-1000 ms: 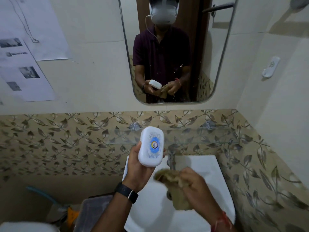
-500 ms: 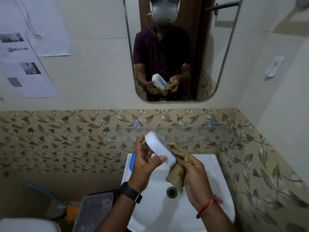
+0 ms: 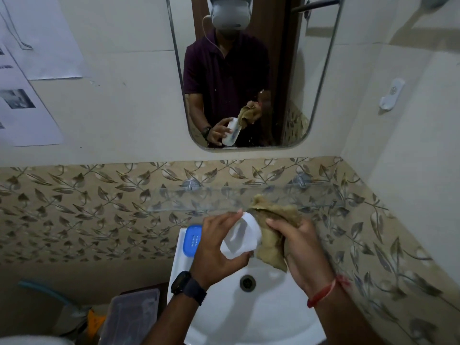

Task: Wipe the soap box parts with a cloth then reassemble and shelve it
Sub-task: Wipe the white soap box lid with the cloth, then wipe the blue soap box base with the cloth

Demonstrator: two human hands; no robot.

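Observation:
My left hand [image 3: 214,250] grips the white soap box lid [image 3: 240,236] above the basin, its hollow inner side turned toward me. Pressed against the lid's right edge is a crumpled tan cloth [image 3: 271,227], bunched in my right hand [image 3: 301,247]. The blue soap box tray [image 3: 192,239] lies on the basin's back left rim, partly hidden behind my left hand. A clear glass shelf [image 3: 318,197] runs along the tiled wall just behind both hands.
The white basin [image 3: 251,317] with its drain [image 3: 247,283] is below my hands. A mirror [image 3: 286,70] hangs above and reflects a person. A clear plastic lidded box [image 3: 132,317] stands low left. Paper sheets [image 3: 29,70] hang on the left wall.
My left hand turned the lid from its labelled top facing me to its hollow inside. The cloth in my right hand rose from below the lid to its right edge.

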